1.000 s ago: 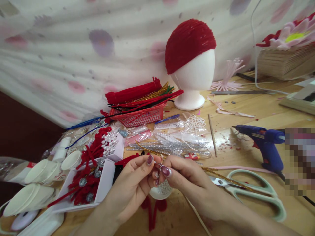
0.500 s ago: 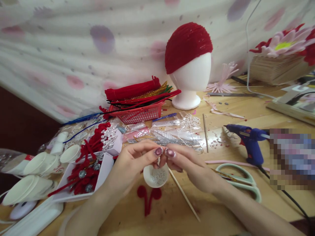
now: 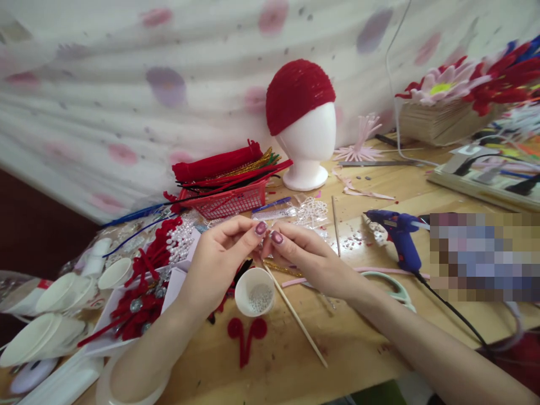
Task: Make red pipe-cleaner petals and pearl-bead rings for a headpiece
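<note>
- The left hand and the right hand meet fingertip to fingertip above the middle of the table, near its front edge.
- Both hands are pinched shut on something very small between thumb and forefinger; it is too tiny to make out, so I cannot tell what it is.
- Just below the fingers stands a small white cup with tiny pale beads in its bottom; it is upright and untouched.
- A thin wooden stick lies slanted beside the cup, running toward the front edge, and a red curled piece of pipe cleaner lies flat in front of the cup.
- By the look of it, the fine work is in its middle: the red shape lies bare with no beads on it, and the cup has plenty left.
- The glue gun rests on its side toward the right edge, and the scissors lie near the right wrist, neither in hand.
- At the back edge a white foam head wears a finished-looking red cap; the red basket holds many unused pipe cleaners.
</note>
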The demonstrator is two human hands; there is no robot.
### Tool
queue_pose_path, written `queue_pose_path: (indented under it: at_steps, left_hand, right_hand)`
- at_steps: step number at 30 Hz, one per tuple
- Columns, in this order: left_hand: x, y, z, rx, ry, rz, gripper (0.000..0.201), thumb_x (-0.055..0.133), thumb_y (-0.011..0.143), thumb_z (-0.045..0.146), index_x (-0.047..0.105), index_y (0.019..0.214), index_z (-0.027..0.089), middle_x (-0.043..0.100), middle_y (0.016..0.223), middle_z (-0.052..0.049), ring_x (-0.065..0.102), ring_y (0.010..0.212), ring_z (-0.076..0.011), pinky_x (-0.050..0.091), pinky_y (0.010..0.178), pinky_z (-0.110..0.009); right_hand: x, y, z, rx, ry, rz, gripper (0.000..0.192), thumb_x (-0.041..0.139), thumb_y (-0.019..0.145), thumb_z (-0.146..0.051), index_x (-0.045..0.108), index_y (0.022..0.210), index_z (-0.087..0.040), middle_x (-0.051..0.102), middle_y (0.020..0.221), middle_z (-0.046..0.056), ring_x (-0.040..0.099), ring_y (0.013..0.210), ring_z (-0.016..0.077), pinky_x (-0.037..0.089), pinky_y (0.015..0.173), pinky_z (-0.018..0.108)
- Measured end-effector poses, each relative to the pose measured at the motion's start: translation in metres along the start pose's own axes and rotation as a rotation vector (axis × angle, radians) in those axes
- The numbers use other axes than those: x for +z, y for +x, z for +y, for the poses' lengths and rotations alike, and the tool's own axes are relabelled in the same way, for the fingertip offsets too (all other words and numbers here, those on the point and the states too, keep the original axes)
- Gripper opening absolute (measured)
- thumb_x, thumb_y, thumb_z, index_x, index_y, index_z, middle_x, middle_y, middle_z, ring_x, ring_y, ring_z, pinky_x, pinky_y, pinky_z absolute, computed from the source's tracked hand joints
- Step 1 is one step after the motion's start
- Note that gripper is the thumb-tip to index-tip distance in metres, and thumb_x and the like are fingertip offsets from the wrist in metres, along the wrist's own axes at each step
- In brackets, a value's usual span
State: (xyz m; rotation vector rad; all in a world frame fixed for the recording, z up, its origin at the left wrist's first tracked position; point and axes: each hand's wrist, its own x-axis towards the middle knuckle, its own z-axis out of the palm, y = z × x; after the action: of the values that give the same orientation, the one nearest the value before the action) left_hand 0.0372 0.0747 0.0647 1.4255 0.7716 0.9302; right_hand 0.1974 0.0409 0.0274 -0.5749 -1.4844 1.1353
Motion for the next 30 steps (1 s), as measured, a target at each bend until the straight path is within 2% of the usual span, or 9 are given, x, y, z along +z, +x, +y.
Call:
queue_pose_path:
  at_steps: [5, 10, 13, 15, 18, 19, 21, 26, 30]
  left_hand:
    - [0.0, 0.001, -0.004, 0.059, 0.114, -0.02, 0.023, 0.071, 0.088, 0.037, 0.073, 0.078, 0.016, 0.065, 0.075, 0.0, 0.056, 0.069, -0.012, 0.049, 0.065, -0.022]
    - [0.001, 0.003, -0.005, 0.052, 0.095, 0.057, 0.021, 0.077, 0.082, 0.036, 0.074, 0.079, 0.016, 0.065, 0.071, 0.001, 0.057, 0.065, -0.011, 0.049, 0.062, -0.02]
    - [-0.003, 0.011, -0.007, 0.009, 0.147, 0.098, 0.023, 0.071, 0.084, 0.039, 0.074, 0.081, 0.016, 0.064, 0.066, 0.001, 0.055, 0.058, -0.0116, 0.047, 0.055, -0.021]
    - [-0.008, 0.02, -0.009, -0.054, 0.376, 0.008, 0.02, 0.068, 0.083, 0.035, 0.074, 0.079, 0.016, 0.065, 0.064, 0.0, 0.054, 0.054, -0.0122, 0.043, 0.051, -0.022]
    - [-0.012, 0.036, -0.015, -0.146, 0.966, -0.352, 0.022, 0.061, 0.082, 0.027, 0.072, 0.066, 0.018, 0.065, 0.058, -0.001, 0.053, 0.054, -0.0144, 0.036, 0.05, -0.024]
    - [-0.012, 0.041, -0.017, -0.164, 1.118, -0.456, 0.025, 0.059, 0.082, 0.025, 0.071, 0.062, 0.019, 0.064, 0.056, -0.001, 0.054, 0.054, -0.0151, 0.034, 0.051, -0.025]
    - [-0.009, 0.05, -0.025, -0.204, 1.285, -0.582, 0.025, 0.058, 0.078, 0.021, 0.07, 0.056, 0.02, 0.062, 0.052, 0.0, 0.053, 0.052, -0.0156, 0.032, 0.051, -0.025]
    - [-0.003, 0.067, -0.042, -0.308, 1.393, -0.699, 0.015, 0.066, 0.065, 0.015, 0.069, 0.051, 0.02, 0.06, 0.048, 0.001, 0.053, 0.048, -0.0149, 0.031, 0.049, -0.026]
    - [-0.005, 0.069, -0.047, -0.267, 1.448, -0.66, 0.016, 0.061, 0.072, 0.015, 0.073, 0.062, 0.019, 0.066, 0.058, -0.001, 0.057, 0.055, -0.0165, 0.033, 0.052, -0.026]
  right_hand:
    - [-0.004, -0.003, 0.002, 0.071, 0.121, 0.014, 0.038, 0.051, 0.1, -0.05, 0.059, 0.081, -0.018, 0.032, 0.061, -0.008, 0.027, 0.053, 0.0098, 0.026, 0.049, 0.024]
    - [-0.006, -0.002, 0.005, 0.035, 0.229, 0.014, 0.025, 0.065, 0.095, -0.039, 0.062, 0.081, -0.019, 0.045, 0.067, -0.007, 0.044, 0.064, 0.0095, 0.038, 0.063, 0.023]
    - [-0.011, -0.005, 0.011, 0.036, 0.216, 0.091, 0.023, 0.064, 0.095, -0.036, 0.063, 0.078, -0.02, 0.04, 0.059, -0.009, 0.043, 0.06, 0.01, 0.038, 0.062, 0.024]
    - [-0.016, -0.007, 0.018, 0.043, 0.146, 0.165, 0.023, 0.062, 0.094, -0.036, 0.063, 0.078, -0.02, 0.038, 0.056, -0.009, 0.043, 0.059, 0.0109, 0.036, 0.058, 0.024]
    - [-0.022, -0.012, 0.026, 0.076, 0.074, 0.247, 0.022, 0.06, 0.094, -0.036, 0.063, 0.08, -0.02, 0.039, 0.057, -0.008, 0.043, 0.059, 0.0117, 0.033, 0.055, 0.025]
    - [-0.023, -0.012, 0.027, 0.086, 0.065, 0.262, 0.022, 0.059, 0.094, -0.037, 0.063, 0.08, -0.02, 0.039, 0.057, -0.008, 0.042, 0.058, 0.0116, 0.032, 0.054, 0.025]
    - [-0.024, -0.013, 0.028, 0.093, 0.065, 0.283, 0.024, 0.059, 0.094, -0.038, 0.063, 0.08, -0.02, 0.038, 0.057, -0.008, 0.04, 0.055, 0.0113, 0.031, 0.052, 0.025]
    - [-0.025, -0.013, 0.027, 0.026, 0.089, 0.313, 0.027, 0.062, 0.092, -0.042, 0.062, 0.077, -0.02, 0.036, 0.054, -0.009, 0.036, 0.051, 0.0105, 0.028, 0.049, 0.025]
    - [-0.025, -0.013, 0.028, 0.033, 0.048, 0.319, 0.03, 0.061, 0.093, -0.045, 0.062, 0.074, -0.02, 0.036, 0.054, -0.008, 0.035, 0.052, 0.011, 0.026, 0.047, 0.025]
